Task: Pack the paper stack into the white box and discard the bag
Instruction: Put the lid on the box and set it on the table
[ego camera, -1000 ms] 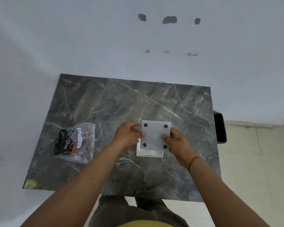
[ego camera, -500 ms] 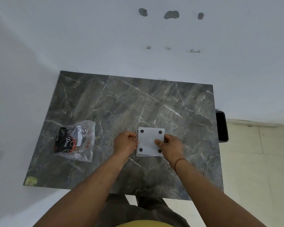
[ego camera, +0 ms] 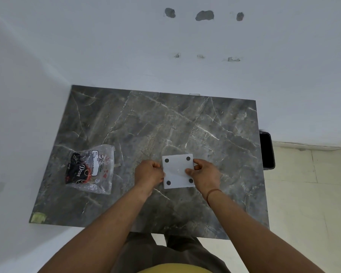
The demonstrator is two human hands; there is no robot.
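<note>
head cam: both my hands on the white box [ego camera: 178,171], which sits flat on the dark marble table [ego camera: 165,123], centre-front. Lid side faces up, one black dot near each of its four corners. Left hand [ego camera: 149,173] is curled closed against the box's left edge, fingers pinching the side. Right hand [ego camera: 205,173] grips the right edge, thumb lying across the top near the lower-right dot. Paper stack not visible, can't tell if it's inside. Clear plastic bag [ego camera: 91,169] with a black-and-red printed pack inside lies crumpled on the table, well left of the box, untouched. Black bin [ego camera: 267,150] on the floor just past the table's right edge, against the white wall [ego camera: 126,46]. Small tape patch [ego camera: 38,217] at front-left table corner
</note>
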